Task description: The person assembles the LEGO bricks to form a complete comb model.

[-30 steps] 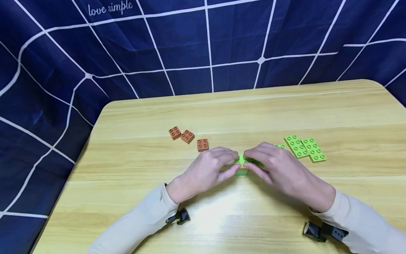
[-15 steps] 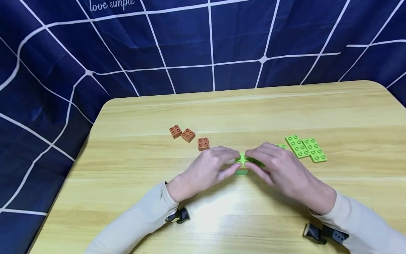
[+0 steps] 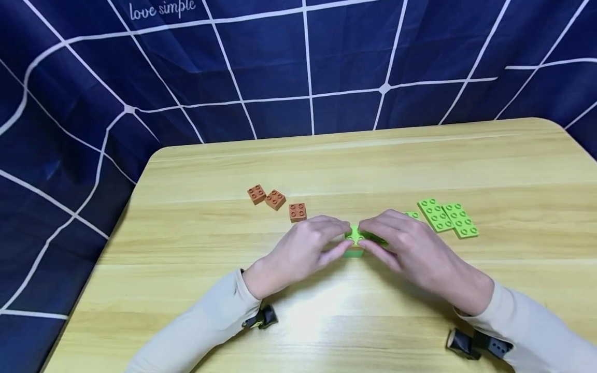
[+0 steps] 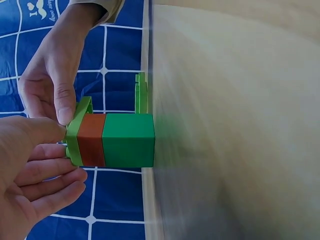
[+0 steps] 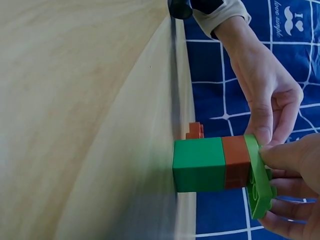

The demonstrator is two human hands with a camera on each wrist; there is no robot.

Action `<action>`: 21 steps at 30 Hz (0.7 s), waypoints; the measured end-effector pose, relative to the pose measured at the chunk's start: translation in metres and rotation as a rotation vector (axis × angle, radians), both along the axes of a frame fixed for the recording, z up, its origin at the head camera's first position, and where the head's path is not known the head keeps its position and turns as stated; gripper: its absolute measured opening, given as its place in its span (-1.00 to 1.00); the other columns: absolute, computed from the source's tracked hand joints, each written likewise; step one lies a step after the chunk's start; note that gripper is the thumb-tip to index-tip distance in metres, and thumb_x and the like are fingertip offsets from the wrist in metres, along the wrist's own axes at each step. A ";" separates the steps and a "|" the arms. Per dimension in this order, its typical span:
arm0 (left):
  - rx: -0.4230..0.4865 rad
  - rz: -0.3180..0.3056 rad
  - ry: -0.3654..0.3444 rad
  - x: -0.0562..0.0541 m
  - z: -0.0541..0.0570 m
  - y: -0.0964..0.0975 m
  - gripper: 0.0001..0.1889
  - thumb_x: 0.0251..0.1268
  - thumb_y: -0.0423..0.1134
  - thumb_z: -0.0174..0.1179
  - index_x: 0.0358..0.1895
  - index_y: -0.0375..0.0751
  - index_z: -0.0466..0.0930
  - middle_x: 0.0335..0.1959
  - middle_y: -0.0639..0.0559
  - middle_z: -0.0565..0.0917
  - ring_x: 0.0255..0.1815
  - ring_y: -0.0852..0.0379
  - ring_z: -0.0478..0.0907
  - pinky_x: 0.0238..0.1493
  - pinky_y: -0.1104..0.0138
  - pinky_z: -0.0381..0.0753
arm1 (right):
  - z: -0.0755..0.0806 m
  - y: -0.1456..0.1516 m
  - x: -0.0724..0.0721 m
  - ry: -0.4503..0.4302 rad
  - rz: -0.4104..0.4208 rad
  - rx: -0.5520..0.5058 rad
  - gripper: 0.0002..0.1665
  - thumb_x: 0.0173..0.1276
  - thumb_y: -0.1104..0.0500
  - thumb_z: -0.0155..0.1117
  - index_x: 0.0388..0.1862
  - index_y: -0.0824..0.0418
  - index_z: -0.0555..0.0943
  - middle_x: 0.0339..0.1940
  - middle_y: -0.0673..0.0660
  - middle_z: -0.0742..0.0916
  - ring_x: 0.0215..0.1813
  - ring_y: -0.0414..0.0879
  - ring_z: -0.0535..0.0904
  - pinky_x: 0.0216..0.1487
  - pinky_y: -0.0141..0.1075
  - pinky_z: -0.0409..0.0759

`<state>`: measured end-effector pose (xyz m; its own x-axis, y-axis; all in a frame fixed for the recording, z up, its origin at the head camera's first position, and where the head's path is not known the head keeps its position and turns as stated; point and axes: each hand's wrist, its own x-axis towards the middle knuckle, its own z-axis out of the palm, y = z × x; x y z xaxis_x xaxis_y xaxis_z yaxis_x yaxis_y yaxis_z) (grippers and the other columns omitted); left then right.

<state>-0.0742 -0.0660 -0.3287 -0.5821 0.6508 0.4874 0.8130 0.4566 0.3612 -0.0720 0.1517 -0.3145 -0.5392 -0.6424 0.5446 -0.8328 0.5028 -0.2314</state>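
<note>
Hands on lime plate, 2-block base below

Lime plate (image 5: 256,165) tops a stack just right of center in the head frame. Under it: 1 orange-brown brick (image 4: 92,147), then 1 dark green block (image 4: 129,147) at the bottom, on the wooden table (image 3: 326,176). Plate overhangs toward the right hand (image 3: 412,248).

Left hand (image 3: 303,248): thumb and fingers narrow, pinching the plate at its left part, thumb on near edge. Right hand: same narrow pinch at the right part; some fingertips hidden in head view, so exact contact can't be told. Thumbs near each other over the stack.

Left of center, 3 loose bricks, orange-brown, 4 studs each: 1 left (image 3: 256,194), 1 beside it (image 3: 275,199), 1 nearer the left hand (image 3: 297,212). Right of center, 2 loose lime plates, 8 studs each, side by side (image 3: 436,215) (image 3: 460,220); 3rd plate (image 3: 412,214) mostly behind right hand.

Navy cloth (image 3: 266,57) with white grid fills top and left of frame. Sleeves (image 3: 200,324) beige.
</note>
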 end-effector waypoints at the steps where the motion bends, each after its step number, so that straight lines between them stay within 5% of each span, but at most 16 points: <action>1: -0.001 0.001 -0.001 0.000 0.000 0.000 -0.79 0.30 -0.28 0.25 -0.12 -0.36 0.68 -0.16 -0.14 0.74 -0.09 0.03 0.68 0.09 0.44 0.58 | 0.000 0.000 0.000 -0.004 -0.001 -0.002 -0.43 0.52 -0.15 -0.07 -0.20 0.28 0.68 -0.29 0.10 0.76 -0.26 -0.06 0.67 -0.30 -0.20 0.72; 8: -0.001 0.005 -0.009 0.001 0.000 -0.001 -0.79 0.30 -0.28 0.25 -0.12 -0.36 0.67 -0.16 -0.14 0.73 -0.09 0.03 0.68 0.09 0.44 0.57 | -0.001 -0.001 0.001 -0.030 0.000 -0.004 -0.43 0.52 -0.15 -0.08 -0.17 0.28 0.67 -0.26 0.09 0.75 -0.22 -0.06 0.66 -0.25 -0.19 0.71; 15: -0.005 0.003 -0.019 0.002 0.003 0.001 -0.77 0.30 -0.26 0.24 -0.11 -0.36 0.67 -0.16 -0.14 0.73 -0.09 0.03 0.68 0.07 0.44 0.58 | 0.005 0.006 0.000 -0.087 0.001 0.059 -0.63 0.17 0.09 0.41 -0.12 0.30 0.67 -0.20 0.15 0.76 -0.17 -0.01 0.69 -0.20 -0.16 0.72; 21: -0.021 0.004 -0.031 0.001 0.003 0.001 -0.78 0.31 -0.27 0.23 -0.09 -0.34 0.67 -0.16 -0.13 0.73 -0.08 0.04 0.68 0.07 0.43 0.59 | 0.008 0.007 0.000 -0.107 0.001 0.074 -0.59 0.01 0.21 0.51 -0.12 0.29 0.68 -0.19 0.15 0.76 -0.16 -0.01 0.69 -0.18 -0.16 0.72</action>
